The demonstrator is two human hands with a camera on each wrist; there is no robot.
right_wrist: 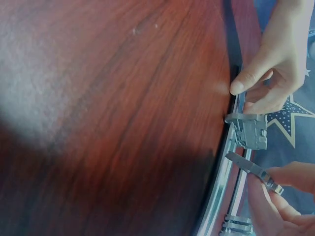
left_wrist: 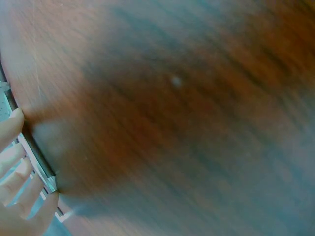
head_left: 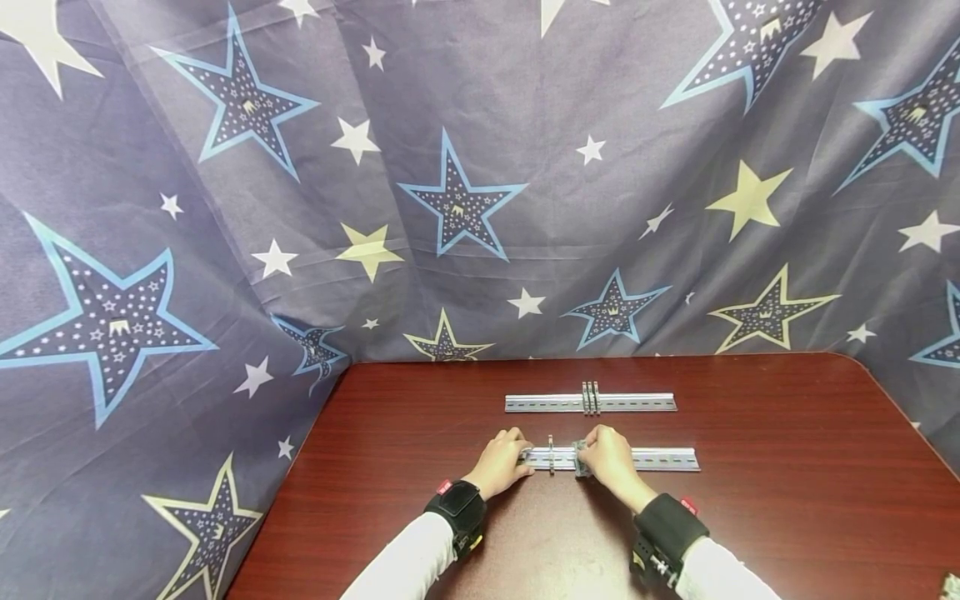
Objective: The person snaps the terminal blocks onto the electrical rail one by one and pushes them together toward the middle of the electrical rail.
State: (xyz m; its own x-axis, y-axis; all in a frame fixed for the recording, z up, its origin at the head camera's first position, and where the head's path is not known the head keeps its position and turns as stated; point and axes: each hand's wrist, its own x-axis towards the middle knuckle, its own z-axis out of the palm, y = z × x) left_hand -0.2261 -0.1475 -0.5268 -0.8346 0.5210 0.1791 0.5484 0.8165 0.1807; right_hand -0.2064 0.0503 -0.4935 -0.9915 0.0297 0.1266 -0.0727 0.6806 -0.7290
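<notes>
The near slotted metal DIN rail lies across the table. My left hand grips its left end, thumb on the near edge and fingers over the far edge. One thin grey terminal block stands upright on the rail, just right of that hand. Between thumb and fingers, my right hand pinches a second grey terminal block. In the right wrist view the pinched block is tilted, one end close over the rail, apart from the mounted block. Only the left hand's fingers and the rail's end show in the left wrist view.
Farther back, a second DIN rail lies parallel, carrying three terminal blocks side by side. A small object is cut off at the lower right corner. Behind the reddish-brown table hangs a star-patterned cloth.
</notes>
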